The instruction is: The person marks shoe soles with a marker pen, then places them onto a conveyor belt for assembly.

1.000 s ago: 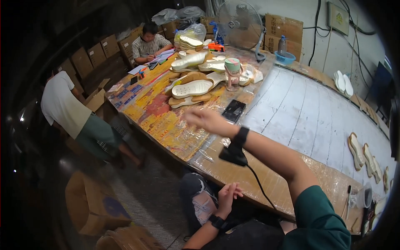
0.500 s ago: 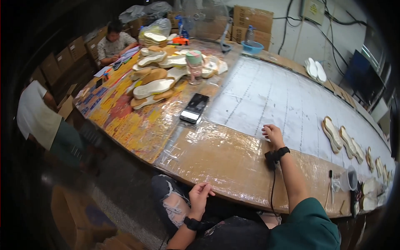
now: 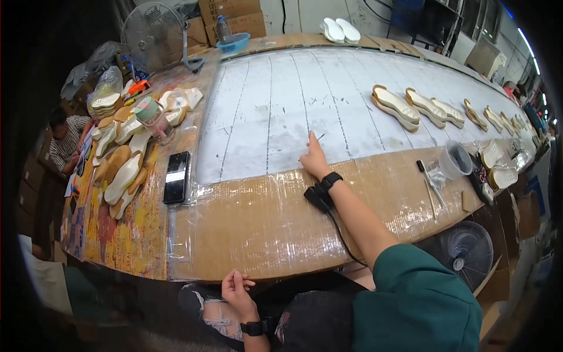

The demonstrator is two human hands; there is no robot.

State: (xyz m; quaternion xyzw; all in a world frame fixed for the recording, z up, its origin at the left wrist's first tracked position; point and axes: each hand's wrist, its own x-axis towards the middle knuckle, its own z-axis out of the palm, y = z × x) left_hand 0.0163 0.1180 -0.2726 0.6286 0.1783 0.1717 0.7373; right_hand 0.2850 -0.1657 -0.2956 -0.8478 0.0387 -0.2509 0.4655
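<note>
My right hand [image 3: 315,157] is over the near edge of a white sheet [image 3: 252,111] marked with dashed lines. Its index finger is stretched forward and the other fingers are partly curled. A thin short blue line shows beside that fingertip; whether it is a mark or an object I cannot tell. Below the table's front edge, by the ripped knee of my jeans, my left hand [image 3: 237,288] is loosely bent with nothing visible in it. To the right on the sheet stands a row of shoe soles [image 3: 396,108], white above and tan around the sides.
A phone [image 3: 176,178] lies left on the plastic-covered cardboard [image 3: 252,229]. Beyond it are piled soles [image 3: 124,177] and a green-lidded bottle [image 3: 153,119]. At right are a clear plastic cup [image 3: 454,159] and a black-capped pen [image 3: 429,180]. A person [image 3: 65,138] sits far left.
My view has swung to the right, so the table things appear further left. My right hand has reached forward, and its index finger is now extended. My left hand stays low by my knee.
</note>
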